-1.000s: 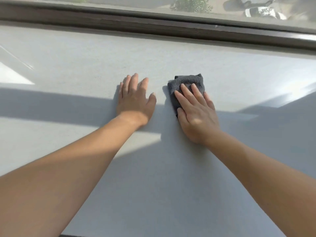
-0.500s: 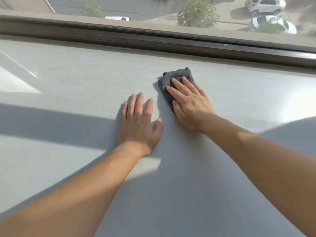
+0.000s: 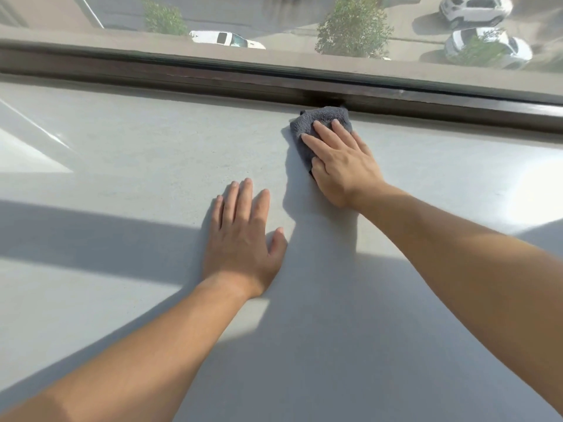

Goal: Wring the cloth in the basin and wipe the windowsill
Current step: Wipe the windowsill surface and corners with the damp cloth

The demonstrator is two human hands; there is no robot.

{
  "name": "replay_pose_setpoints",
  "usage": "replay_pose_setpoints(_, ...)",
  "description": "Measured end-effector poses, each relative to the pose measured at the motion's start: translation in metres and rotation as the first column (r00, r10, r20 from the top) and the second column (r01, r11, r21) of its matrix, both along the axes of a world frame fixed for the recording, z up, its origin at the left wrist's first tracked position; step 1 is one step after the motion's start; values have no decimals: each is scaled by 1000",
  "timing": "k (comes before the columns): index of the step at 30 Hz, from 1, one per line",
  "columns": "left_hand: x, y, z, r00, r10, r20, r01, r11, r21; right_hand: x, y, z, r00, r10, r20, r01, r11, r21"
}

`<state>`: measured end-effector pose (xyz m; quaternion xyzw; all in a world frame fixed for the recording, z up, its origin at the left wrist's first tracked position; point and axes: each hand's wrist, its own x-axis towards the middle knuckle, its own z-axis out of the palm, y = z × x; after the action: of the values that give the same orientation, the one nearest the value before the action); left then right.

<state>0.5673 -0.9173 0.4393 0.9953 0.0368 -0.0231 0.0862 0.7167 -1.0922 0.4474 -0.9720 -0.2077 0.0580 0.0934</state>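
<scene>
A folded dark grey cloth (image 3: pixel 316 121) lies on the wide pale grey windowsill (image 3: pixel 146 153), its far edge touching the dark window frame. My right hand (image 3: pixel 341 161) presses flat on the cloth, fingers spread over it and covering its near half. My left hand (image 3: pixel 243 239) rests palm down on the bare sill, nearer to me and to the left of the cloth, fingers apart and holding nothing. No basin is in view.
The dark brown window frame (image 3: pixel 213 77) runs along the sill's far edge, with glass above it. Through the glass, far below, are parked cars and trees. Sunlight and shadow bands cross the sill.
My right hand has pushed the cloth away from me, up to the window frame. My left hand has stayed flat on the sill and now lies behind the cloth.
</scene>
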Motion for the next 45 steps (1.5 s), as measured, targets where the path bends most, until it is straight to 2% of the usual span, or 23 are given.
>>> replay_pose_setpoints(3,-1,1,3,1000,-5,0,5,1000,5,4,-55,5,968,-250,0,249,968,39)
replay_pose_setpoints(5,-1,1,6,1000,0,2,0,1000,7,1,-85,9,900,-435,9,434,899,58)
replay_pose_setpoints(7,0,0,8,1000,4,0,-4,1000,17,-4,-83,9,839,-544,14,542,838,57)
replay_pose_setpoints(9,-1,0,11,1000,2,-11,-1,1000,24,-16,-57,11,856,-517,10,516,854,70)
replay_pose_setpoints(12,0,0,16,1000,3,-21,-3,1000,16,-40,-39,11,976,-218,27,216,974,63)
replay_pose_setpoints(14,1,1,17,1000,8,-16,-8,1000,14,-39,-59,14,991,-135,6,135,989,58)
replay_pose_setpoints(16,2,1,16,1000,9,-3,-9,1000,13,-30,-87,15,958,-288,7,287,956,67)
replay_pose_setpoints(18,2,2,15,1000,13,3,-13,1000,19,-23,-103,17,861,-508,-11,507,858,77)
replay_pose_setpoints(19,2,2,15,1000,15,3,-15,1000,20,-25,-100,16,830,-558,-11,557,827,70)
replay_pose_setpoints(21,2,3,14,1000,16,1,-16,1000,17,-40,-79,14,846,-533,4,532,844,64)
replay_pose_setpoints(24,3,3,16,1000,17,-1,-17,1000,14,-79,-62,12,968,-250,8,249,966,66)
replay_pose_setpoints(26,3,3,17,1000,14,-4,-14,1000,12,-87,-78,15,990,-138,-7,138,989,49)
replay_pose_setpoints(28,3,4,17,1000,7,3,-7,1000,-1,-75,-108,17,966,-256,-20,257,966,29)
replay_pose_setpoints(31,3,3,18,1000,10,18,-9,1000,-9,-63,-126,23,850,-525,-45,526,850,19)
replay_pose_setpoints(33,3,4,17,1000,13,23,-13,1000,-1,-78,-99,23,840,-542,-29,543,839,44)
replay_pose_setpoints(36,2,5,17,1000,8,23,-7,1000,-6,-134,-56,19,960,-279,-2,278,958,67)
replay_pose_setpoints(38,1,6,16,1000,7,25,-7,1000,-14,-162,-55,18,992,-127,-14,127,991,45)
replay_pose_setpoints(39,0,6,14,1000,6,27,-6,1000,-16,-164,-64,19,993,-114,-25,115,992,46)
replay_pose_setpoints(41,1,7,11,999,5,32,-5,1000,-7,-157,-89,20,972,-232,-35,234,972,38)
replay_pose_setpoints(43,2,7,8,999,7,41,-8,1000,22,-152,-103,21,898,-438,-34,439,898,38)
replay_pose_setpoints(45,3,8,6,999,7,43,-9,999,33,-164,-89,21,854,-521,-17,521,853,28)
